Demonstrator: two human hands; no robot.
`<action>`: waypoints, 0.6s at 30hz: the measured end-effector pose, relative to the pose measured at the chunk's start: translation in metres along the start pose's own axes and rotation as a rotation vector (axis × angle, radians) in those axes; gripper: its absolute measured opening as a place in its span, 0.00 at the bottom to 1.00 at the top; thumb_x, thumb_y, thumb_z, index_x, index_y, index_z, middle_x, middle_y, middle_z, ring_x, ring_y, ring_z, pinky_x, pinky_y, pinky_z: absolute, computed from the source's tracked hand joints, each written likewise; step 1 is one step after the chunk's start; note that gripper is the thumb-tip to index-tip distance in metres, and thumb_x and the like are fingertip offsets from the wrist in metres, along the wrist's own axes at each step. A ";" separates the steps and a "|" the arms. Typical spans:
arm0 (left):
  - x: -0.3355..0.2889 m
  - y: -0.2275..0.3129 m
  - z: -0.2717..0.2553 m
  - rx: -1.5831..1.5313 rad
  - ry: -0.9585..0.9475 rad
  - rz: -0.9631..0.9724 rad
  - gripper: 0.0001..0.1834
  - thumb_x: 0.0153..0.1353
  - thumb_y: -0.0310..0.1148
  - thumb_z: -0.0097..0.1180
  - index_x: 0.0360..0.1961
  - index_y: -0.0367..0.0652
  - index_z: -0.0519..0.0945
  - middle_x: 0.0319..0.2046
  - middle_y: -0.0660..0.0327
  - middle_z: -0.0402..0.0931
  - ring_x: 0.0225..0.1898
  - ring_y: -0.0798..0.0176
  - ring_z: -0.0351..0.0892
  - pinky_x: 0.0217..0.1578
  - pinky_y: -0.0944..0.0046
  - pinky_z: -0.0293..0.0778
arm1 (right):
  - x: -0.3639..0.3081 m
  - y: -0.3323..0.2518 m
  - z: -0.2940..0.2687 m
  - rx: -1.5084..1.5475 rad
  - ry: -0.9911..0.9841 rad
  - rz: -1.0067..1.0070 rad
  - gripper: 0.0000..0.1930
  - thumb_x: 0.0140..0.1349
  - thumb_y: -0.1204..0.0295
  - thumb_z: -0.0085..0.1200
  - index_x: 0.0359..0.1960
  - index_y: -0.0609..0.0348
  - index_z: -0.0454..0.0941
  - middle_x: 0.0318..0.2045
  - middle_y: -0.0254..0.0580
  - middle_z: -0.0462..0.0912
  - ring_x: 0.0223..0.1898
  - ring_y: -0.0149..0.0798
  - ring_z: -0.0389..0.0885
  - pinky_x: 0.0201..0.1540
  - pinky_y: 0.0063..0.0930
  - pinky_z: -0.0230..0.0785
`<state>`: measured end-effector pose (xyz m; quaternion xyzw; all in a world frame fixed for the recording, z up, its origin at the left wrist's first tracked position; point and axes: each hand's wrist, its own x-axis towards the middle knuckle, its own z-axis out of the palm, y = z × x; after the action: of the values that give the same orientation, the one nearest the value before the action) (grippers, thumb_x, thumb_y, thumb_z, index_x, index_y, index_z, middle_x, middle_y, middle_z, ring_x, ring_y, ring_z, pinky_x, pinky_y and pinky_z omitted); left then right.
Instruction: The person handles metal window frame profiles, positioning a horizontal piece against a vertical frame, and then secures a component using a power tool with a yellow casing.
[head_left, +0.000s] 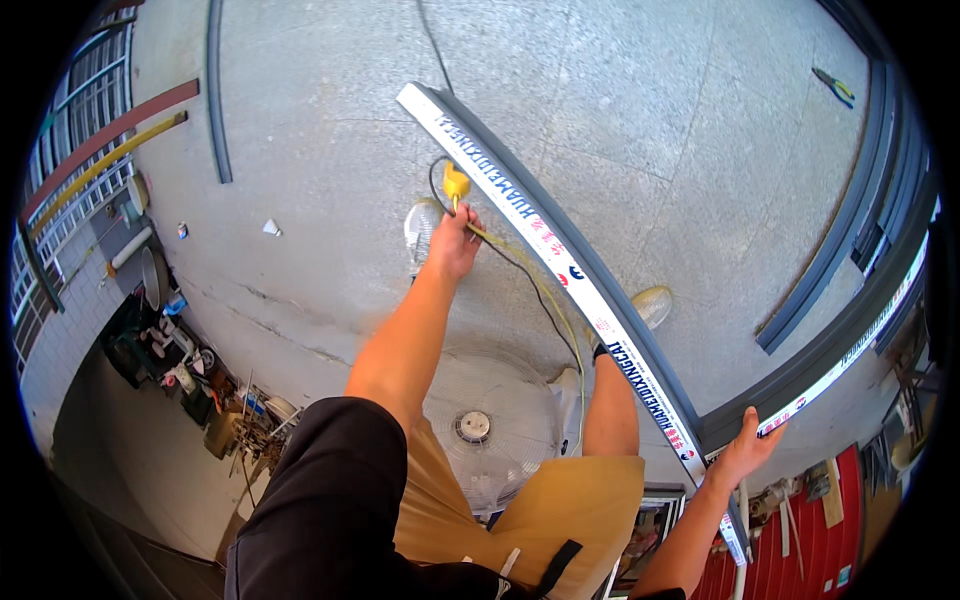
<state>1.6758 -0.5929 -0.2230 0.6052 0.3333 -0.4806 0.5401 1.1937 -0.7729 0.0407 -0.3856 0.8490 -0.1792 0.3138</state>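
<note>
My left hand [457, 243] is closed round a thin cable just below a yellow plug-like connector [456, 182]. A black cable [520, 268] loops beside it, and a yellowish cable [545, 285] trails down from my fingers toward my legs. Across in front of me slants a dark grey frame [570, 235] of long profiles, its side covered with printed white film. My right hand [745, 450] grips this frame near the corner where two profiles meet. The fingers wrap the edge and are partly hidden behind it.
A round fan guard [474, 427] is between my legs. Pliers [833, 88] lie on the floor at far right, near stacked grey profiles [830, 270]. Another grey profile [218, 100] lies at far left. Tools and scrap [255, 430] are heaped at left.
</note>
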 end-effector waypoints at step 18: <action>-0.175 0.004 -0.067 -0.175 -0.158 0.166 0.04 0.77 0.34 0.54 0.47 0.51 0.72 0.41 0.65 0.76 0.47 0.62 0.77 0.62 0.54 0.73 | -0.059 0.058 0.108 -0.080 -0.104 -0.110 0.39 0.60 0.77 0.64 0.73 0.71 0.61 0.59 0.55 0.78 0.58 0.45 0.78 0.64 0.36 0.68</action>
<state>1.6388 -0.5086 -0.0601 0.5417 0.2791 -0.4495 0.6532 1.2649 -0.6971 -0.0479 -0.4527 0.8155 -0.1420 0.3314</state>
